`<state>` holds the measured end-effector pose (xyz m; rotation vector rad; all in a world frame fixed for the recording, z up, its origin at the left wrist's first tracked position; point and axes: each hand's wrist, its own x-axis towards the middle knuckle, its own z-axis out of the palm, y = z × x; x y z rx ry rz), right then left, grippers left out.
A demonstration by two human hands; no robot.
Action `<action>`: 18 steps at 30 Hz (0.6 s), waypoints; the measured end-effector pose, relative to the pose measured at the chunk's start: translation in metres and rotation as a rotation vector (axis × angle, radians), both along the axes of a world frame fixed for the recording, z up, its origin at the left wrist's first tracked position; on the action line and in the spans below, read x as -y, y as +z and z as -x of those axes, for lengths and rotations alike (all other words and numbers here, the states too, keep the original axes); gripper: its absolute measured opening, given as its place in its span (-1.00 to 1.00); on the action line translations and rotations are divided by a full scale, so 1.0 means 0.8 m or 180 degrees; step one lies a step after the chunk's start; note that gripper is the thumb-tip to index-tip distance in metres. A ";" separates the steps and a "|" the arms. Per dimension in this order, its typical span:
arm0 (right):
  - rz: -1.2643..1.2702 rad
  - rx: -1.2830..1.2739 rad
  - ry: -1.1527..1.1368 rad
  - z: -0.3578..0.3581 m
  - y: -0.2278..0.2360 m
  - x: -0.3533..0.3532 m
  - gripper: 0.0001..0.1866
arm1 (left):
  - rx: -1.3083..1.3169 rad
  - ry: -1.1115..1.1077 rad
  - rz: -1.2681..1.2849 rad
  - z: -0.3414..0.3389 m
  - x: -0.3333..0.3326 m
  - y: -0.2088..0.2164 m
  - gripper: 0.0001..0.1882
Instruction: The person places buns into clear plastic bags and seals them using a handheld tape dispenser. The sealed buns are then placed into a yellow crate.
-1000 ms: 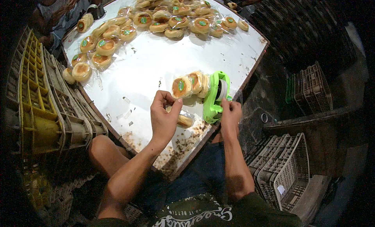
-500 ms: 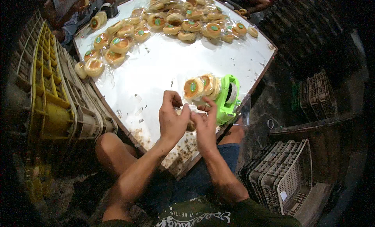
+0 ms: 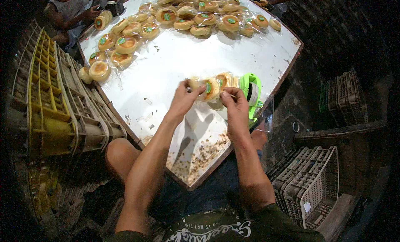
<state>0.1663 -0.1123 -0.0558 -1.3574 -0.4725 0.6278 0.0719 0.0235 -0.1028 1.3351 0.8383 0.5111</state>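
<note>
Your left hand [image 3: 183,101] and right hand [image 3: 234,105] are both closed on one wrapped bun [image 3: 208,90], held just above the white table [image 3: 175,71]. Your left fingers pinch its left end, where the clear wrap bunches up; your right fingers grip its right side, thumb on top. The bun is round and golden, with a green sticker on the wrap.

Take the green tape dispenser [image 3: 251,92] as your marker. It stands on the table just right of your right hand, near the table's right edge. The held bun is just left of it, and a short row of wrapped buns [image 3: 227,80] sits between the two, touching the dispenser's left side.

Well beyond the dispenser, along the table's far edge, lies a big heap of wrapped buns [image 3: 200,17]. Far to its left, along the left edge, lies another cluster [image 3: 116,46]. Nearer you than the dispenser, crumbs [image 3: 200,156] cover the table's near corner.

Stacked crates [image 3: 46,109], yellow and grey, stand far left of the dispenser, off the table. Grey crates [image 3: 310,183] sit on the floor to its lower right. Another person's hand [image 3: 92,13] holds a bun at the far left corner.
</note>
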 end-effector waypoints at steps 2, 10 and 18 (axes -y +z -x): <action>0.0183 0.0399 -0.0204 -0.026 -0.002 0.010 -0.81 | 0.0190 -0.0197 0.0324 -0.012 -0.004 -0.026 -0.32; 0.1486 0.1879 -0.0399 -0.284 -0.043 -0.021 -0.63 | -0.0879 -0.0290 -0.0697 -0.021 -0.003 0.015 -0.28; 0.2697 0.1813 -0.1085 -0.567 -0.119 -0.171 0.22 | -0.0774 -0.0598 -0.0277 -0.033 -0.030 0.057 -0.47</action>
